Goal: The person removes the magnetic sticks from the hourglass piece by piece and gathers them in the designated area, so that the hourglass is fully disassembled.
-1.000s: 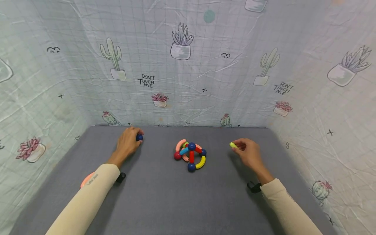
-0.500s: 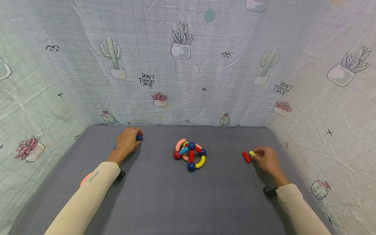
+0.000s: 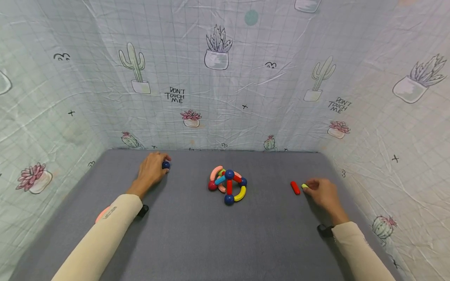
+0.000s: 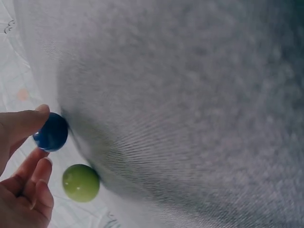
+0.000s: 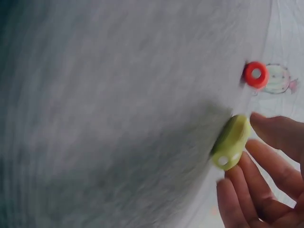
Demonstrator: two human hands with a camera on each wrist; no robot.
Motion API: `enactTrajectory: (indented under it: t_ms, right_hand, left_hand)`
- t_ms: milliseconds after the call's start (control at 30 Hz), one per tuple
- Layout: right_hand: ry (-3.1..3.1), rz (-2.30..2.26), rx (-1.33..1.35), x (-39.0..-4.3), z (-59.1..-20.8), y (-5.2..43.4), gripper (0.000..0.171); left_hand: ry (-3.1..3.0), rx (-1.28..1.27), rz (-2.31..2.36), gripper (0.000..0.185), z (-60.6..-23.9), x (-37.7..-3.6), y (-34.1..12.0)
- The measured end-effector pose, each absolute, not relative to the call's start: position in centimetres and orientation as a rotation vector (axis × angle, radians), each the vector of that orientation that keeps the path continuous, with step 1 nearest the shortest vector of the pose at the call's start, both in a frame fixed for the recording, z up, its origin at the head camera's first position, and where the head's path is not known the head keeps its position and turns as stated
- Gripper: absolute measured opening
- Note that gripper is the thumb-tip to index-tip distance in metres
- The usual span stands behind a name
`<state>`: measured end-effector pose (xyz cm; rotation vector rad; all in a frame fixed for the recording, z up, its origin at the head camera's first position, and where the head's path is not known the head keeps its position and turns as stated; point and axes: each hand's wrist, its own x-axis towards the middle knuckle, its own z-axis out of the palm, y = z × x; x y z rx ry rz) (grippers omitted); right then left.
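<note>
Cream long sleeves, black wrist straps.

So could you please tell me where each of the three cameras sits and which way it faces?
Head: looks forward and down at the grey mat, both sleeved arms showing.
Left wrist: beside the left hand, facing its blue ball.
Right wrist: beside the right hand, facing its yellow-green piece.
Shared: the head view also shows the blue ball.

On the grey mat, the left hand holds a dark blue ball at its fingertips. The right hand touches a yellow-green piece, with a red stick just beside it. Between the hands sits a colourful cluster of sticks and balls.
</note>
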<state>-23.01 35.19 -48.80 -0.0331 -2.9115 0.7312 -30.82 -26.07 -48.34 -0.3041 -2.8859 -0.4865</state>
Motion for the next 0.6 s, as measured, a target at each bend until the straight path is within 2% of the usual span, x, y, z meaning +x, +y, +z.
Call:
enactTrajectory:
  t_ms: [200,600]
  right_hand:
    - [-2.696,0.685,0.083,-22.3,-47.4,32.7,0.033]
    - [-2.502,0.78,0.254,-22.5,-45.8,25.8,0.035]
  left_hand:
    - [-2.793,-0.345,-0.484,0.036,-47.1,-29.8,-24.8]
    - [-2.769,-0.5,-0.661,0.034,-45.6,-27.1,-19.3]
